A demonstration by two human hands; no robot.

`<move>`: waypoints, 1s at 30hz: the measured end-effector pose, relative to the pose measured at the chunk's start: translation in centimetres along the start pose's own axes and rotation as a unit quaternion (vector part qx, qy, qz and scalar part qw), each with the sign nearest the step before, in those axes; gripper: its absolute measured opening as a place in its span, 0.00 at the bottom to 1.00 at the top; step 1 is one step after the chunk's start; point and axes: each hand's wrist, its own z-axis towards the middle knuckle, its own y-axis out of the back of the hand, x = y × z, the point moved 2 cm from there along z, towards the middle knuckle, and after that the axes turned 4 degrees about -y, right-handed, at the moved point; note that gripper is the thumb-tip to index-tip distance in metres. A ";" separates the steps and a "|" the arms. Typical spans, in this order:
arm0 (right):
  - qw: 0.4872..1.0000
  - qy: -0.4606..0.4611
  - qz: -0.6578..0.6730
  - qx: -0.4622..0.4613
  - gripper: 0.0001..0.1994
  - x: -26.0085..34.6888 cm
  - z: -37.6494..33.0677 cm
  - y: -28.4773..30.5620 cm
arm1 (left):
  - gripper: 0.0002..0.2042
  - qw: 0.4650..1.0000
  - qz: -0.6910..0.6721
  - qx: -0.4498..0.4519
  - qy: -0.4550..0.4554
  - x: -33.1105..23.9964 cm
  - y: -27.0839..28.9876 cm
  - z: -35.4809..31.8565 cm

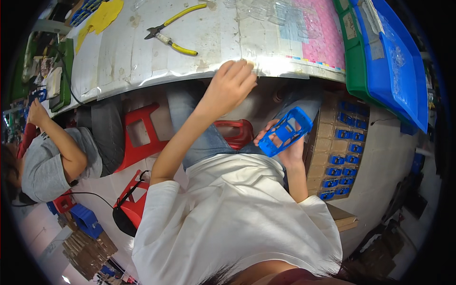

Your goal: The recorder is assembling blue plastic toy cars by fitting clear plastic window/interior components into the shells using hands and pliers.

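Note:
A blue toy car body [285, 132] with open window gaps rests in my right hand [290, 151], tilted above my lap, the fingers wrapped round its underside and edge. My left hand [230, 88] is over the near edge of the white worktable [190, 66]. Its fingers are bent and close together, and whatever they may hold is hidden by glare and the hand itself. Farther back on the table lie side cutters [172, 30] with yellow handles, their jaws pointing left.
At right stand a green bin [354, 52] and a blue bin [403, 71]. Beside my right leg, a cardboard box [327, 142] holds rows of blue car bodies. Clear plastic pieces [280, 12] and a yellow cloth [102, 16] lie on the table. A co-worker [61, 152] sits left, near red stools [142, 133].

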 end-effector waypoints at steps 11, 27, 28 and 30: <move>0.997 0.072 -0.002 0.006 0.40 5.0 0.6 -2.6 | 0.10 0.967 -0.225 -0.110 0.045 -5.0 4.9 -2.2; 0.971 0.191 -0.092 -0.113 0.34 4.9 2.5 -4.0 | 0.12 0.975 -0.174 -0.129 -0.047 -8.6 4.8 -0.8; 0.971 0.189 -0.102 -0.105 0.33 4.9 2.5 -4.2 | 0.13 0.973 -0.176 -0.143 -0.031 -8.5 4.9 -0.6; 0.970 0.188 -0.102 -0.116 0.33 4.8 2.5 -4.6 | 0.13 0.971 -0.179 -0.156 -0.014 -8.2 5.0 -0.2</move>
